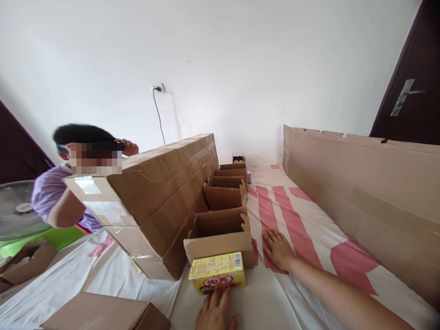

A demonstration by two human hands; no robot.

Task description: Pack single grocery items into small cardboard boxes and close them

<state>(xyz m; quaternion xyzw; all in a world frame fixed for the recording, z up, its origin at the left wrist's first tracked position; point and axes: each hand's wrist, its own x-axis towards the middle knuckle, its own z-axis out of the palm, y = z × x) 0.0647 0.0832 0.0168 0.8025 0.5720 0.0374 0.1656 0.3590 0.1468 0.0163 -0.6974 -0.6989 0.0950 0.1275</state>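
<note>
A small yellow printed carton (217, 269) with a barcode on its top lies in front of the nearest open cardboard box (220, 247). My left hand (216, 311) reaches up from the bottom edge, its fingers stretched out against the carton's near side. They touch the carton without wrapping round it. To the right of the open box, my right hand (277, 251) lies flat on the red-and-white cloth (302, 233), fingers spread and holding nothing. Further open cardboard boxes (225, 195) stand in a row behind the first one.
A long wall of taped cartons (165, 183) runs along the left of the row. On the right stands a tall cardboard panel (350, 188). Another person (58, 195) is behind the cartons, one hand raised to the head. A closed carton (99, 311) lies at front left.
</note>
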